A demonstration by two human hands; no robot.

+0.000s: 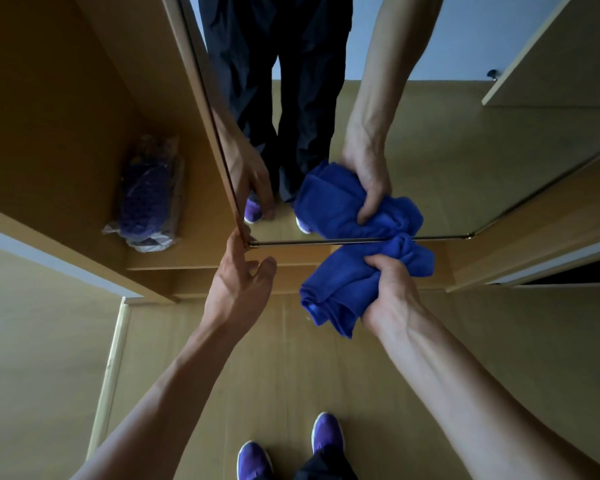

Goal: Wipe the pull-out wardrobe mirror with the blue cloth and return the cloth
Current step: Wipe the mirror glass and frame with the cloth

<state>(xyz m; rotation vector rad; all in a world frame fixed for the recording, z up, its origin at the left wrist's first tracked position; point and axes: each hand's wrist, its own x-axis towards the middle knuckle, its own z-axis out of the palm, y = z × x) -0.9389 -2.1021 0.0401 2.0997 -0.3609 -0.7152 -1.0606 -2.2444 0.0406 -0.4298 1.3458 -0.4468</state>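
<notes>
Wiping step, down at the mirror [430, 150] foot.
Left hand [238, 289] steadies the mirror's lower corner, fingers straight; right hand [388, 289] grips the bunched cloth [329, 299] against the bottom edge. Next, I'd judge: sweep along the glass.

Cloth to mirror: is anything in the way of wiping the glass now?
Nothing visible is. The right hand grips the bunched cloth at the mirror's bottom edge, and the glass above it is bare. The left hand only touches the mirror's lower left corner with its fingertips, off to the side of the cloth.
</notes>
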